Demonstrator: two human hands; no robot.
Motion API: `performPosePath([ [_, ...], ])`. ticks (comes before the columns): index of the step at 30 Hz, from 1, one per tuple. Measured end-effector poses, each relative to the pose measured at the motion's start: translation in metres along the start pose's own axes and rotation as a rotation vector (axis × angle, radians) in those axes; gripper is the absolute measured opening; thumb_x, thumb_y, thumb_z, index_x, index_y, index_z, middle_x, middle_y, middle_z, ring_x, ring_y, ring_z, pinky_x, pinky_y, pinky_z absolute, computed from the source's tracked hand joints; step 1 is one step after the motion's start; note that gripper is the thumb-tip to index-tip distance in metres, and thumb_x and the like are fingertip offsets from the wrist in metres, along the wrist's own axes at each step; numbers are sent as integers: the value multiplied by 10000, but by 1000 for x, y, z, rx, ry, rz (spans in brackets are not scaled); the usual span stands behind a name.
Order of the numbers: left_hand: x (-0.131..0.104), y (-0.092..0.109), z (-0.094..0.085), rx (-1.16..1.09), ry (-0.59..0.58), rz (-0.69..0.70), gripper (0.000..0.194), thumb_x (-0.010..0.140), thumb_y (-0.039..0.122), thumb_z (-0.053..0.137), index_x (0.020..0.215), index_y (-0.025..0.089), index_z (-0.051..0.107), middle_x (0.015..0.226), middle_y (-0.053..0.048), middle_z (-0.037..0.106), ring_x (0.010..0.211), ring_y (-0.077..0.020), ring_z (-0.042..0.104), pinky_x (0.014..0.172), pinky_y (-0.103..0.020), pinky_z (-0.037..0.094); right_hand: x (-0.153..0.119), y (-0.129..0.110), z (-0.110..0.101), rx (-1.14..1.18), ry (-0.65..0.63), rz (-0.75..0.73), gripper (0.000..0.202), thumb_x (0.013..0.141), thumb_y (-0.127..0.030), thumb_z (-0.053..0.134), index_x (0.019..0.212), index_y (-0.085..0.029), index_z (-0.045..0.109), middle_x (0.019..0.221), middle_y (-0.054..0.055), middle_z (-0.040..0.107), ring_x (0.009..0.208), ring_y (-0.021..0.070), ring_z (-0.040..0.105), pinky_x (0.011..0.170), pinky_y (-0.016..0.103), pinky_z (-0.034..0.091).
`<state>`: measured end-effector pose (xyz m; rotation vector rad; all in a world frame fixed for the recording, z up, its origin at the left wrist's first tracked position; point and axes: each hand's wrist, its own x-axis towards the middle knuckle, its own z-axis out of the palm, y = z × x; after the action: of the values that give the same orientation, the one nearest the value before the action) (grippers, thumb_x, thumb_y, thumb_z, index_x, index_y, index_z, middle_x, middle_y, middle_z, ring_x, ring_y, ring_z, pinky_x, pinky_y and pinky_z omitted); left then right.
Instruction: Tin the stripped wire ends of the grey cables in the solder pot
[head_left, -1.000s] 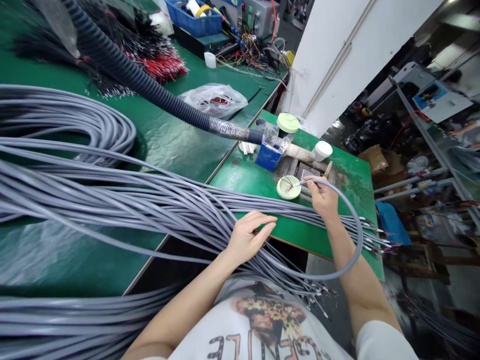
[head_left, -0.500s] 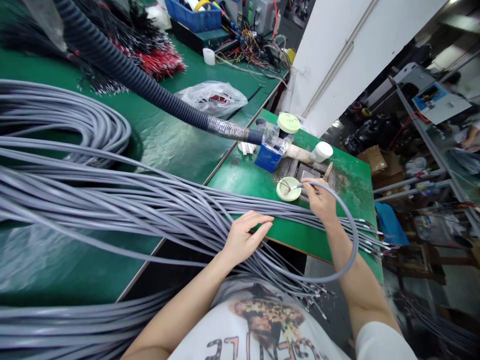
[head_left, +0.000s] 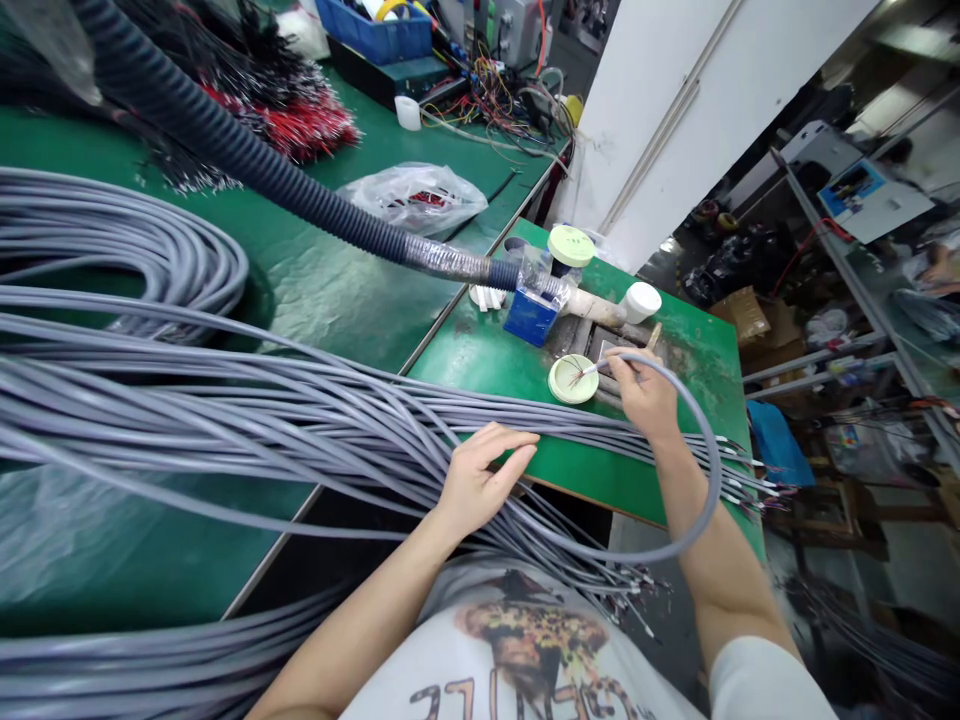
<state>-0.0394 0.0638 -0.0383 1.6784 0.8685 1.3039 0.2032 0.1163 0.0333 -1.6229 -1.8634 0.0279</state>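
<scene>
In the head view my right hand (head_left: 646,395) pinches a grey cable (head_left: 709,445) close to its stripped end. The thin bare-tipped wires (head_left: 579,376) fan out over a shallow pale-green round dish (head_left: 556,390); whether they touch its bottom I cannot tell. From my fingers the cable loops right and back under toward my body. My left hand (head_left: 480,482) lies across the bundle of grey cables (head_left: 352,400), its thumb apart from the fingers and nothing gripped.
A ribbed dark hose (head_left: 300,185) crosses above the bench to a blue box (head_left: 531,318). Beyond the dish stand a green-lidded jar (head_left: 570,245) and a white-capped container (head_left: 641,300). Coiled cable (head_left: 187,240) fills the left side. A plastic bag (head_left: 412,200) lies behind.
The whole view has shifted slightly. The wire ends are spread a little differently over the dish. My right hand keeps its pinch on the cable, and my left hand stays on the bundle.
</scene>
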Motion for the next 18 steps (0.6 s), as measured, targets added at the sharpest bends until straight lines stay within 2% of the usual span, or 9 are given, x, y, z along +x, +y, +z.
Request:
performPosePath([
  [5, 1, 3, -5, -28, 77, 42, 200, 830, 101, 611, 986, 186, 702, 829, -53, 708, 766, -162, 624, 728, -309, 487, 6, 16, -23, -51, 163, 86, 298, 919, -429, 478, 971, -242, 704, 967, 40, 703, 936, 231, 620, 887, 391, 455],
  [8, 0, 3, -4, -36, 91, 34, 198, 826, 101, 613, 981, 183, 705, 826, -56, 709, 755, -163, 623, 716, -308, 487, 10, 34, -29, -123, 198, 121, 320, 908, -451, 477, 953, -235, 709, 947, 45, 704, 925, 239, 617, 881, 396, 456],
  [18, 1, 5, -3, -27, 77, -30, 148, 842, 177, 611, 949, 179, 713, 809, -62, 714, 742, -168, 626, 713, -314, 501, 26, 86, -13, -153, 177, 190, 392, 916, -463, 425, 928, -190, 707, 906, 74, 722, 904, 239, 630, 843, 358, 463],
])
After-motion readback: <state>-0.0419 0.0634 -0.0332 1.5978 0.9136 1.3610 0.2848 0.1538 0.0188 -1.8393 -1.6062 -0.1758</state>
